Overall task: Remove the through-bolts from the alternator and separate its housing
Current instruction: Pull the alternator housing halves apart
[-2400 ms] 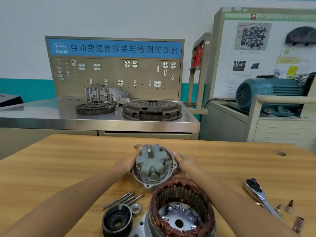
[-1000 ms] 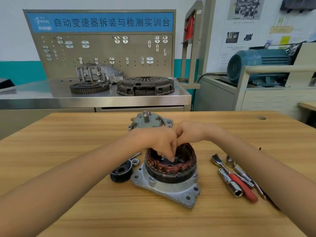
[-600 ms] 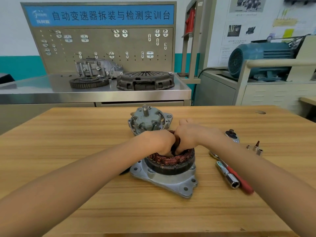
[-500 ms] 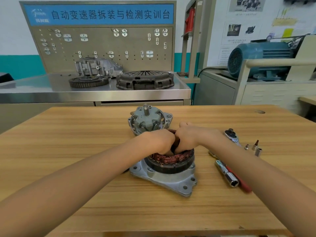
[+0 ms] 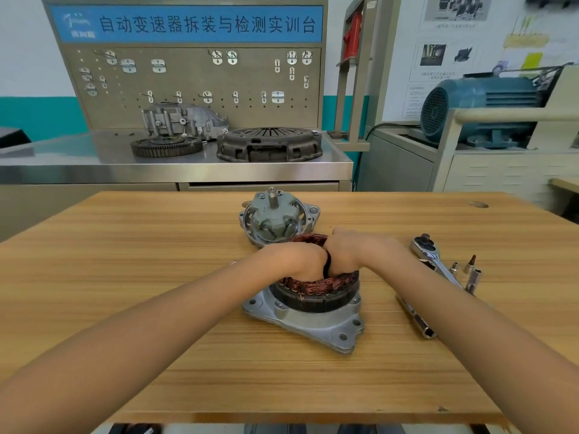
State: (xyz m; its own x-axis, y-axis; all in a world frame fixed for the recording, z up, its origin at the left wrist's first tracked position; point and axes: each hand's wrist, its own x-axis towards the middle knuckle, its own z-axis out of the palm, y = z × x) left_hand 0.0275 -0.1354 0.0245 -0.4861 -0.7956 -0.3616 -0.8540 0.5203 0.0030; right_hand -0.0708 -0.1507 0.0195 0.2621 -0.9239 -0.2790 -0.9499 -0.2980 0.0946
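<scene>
Copper windings ring the stator, seated in one grey rear housing half mid wooden table; both hands reach into its bore. Left hand and right hand curl knuckles-together, fingertips hidden, perhaps gripping something inside. One rotor-and-front housing stands just behind

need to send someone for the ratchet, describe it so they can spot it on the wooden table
On the light wooden table, look right of the copper-wound stator ring on its grey cast housing, past the right forearm. The chrome ratchet wrench lies there, round head farthest from the person. It is much longer than the small loose sockets beside it.
</scene>
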